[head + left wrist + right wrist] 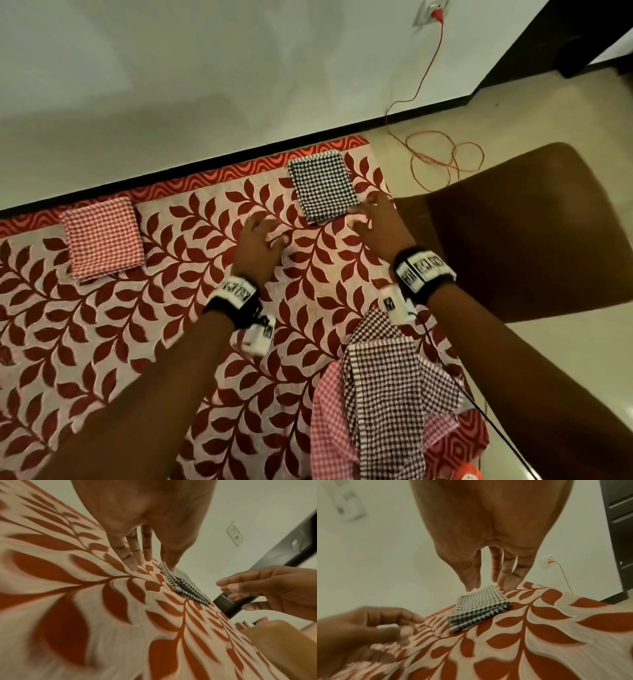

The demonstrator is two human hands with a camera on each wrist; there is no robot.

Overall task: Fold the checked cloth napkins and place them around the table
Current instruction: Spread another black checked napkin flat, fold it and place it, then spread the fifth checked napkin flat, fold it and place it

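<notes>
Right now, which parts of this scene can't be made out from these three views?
- Napkin pile: head view; its count is unclear, the layers overlap, and the right arm and frame edge cut it off.
- Left hand: blurred in the right wrist view.
- Orange thing: cut by the head view's bottom edge.

We see soft, even indoor light, faint shadows, and wrist views blurred and stretched toward their edges.

Black-checked napkin [322,186] folded flat, far right; red-checked napkin [104,236] folded, far left; unfolded napkins [380,404] heaped near.
</notes>
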